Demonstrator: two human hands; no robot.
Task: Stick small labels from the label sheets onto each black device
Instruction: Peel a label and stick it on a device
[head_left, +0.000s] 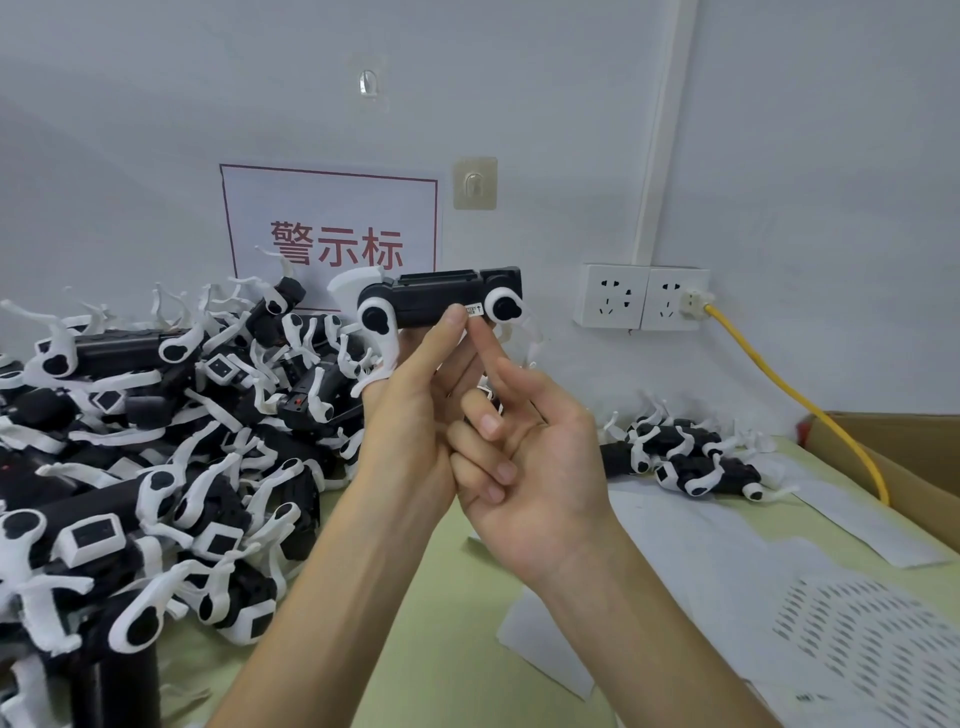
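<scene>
— Where is the long black plastic device with white clip arms (441, 299) to be found?
— It is held level, raised in front of the pale wall (779, 156) and well above the table. It is gripped from below by the left hand (410, 415), whose fingers are curled round its lower edge, with one fingertip (457, 316) laid on the front face.

— And the label?
— A small white rectangular label (474, 310) is seen on that front face, just beside the round joint at the right end. It is touched from below by the straight index finger (480, 338) of the right hand (535, 457). The other fingers of that hand are curled toward the palm, and nothing is held in them.

— What is laid around it?
— A large heap of black-and-white devices (156, 441) is piled on the left of the pale green table (441, 623). A small group of the same devices (691, 462) is set near the wall on the right. White paper sheets (701, 545) are spread over the right side of the table, and one perforated sheet (872, 639) is marked by rows of small slots.

— And behind?
— A white sign with a red border and red characters (332, 228) is fixed to the wall. Two white wall sockets (641, 304) are mounted to its right, and a yellow cable (779, 384) is plugged into the right one. A brown cardboard box (909, 457) is seen at the far right edge.
</scene>
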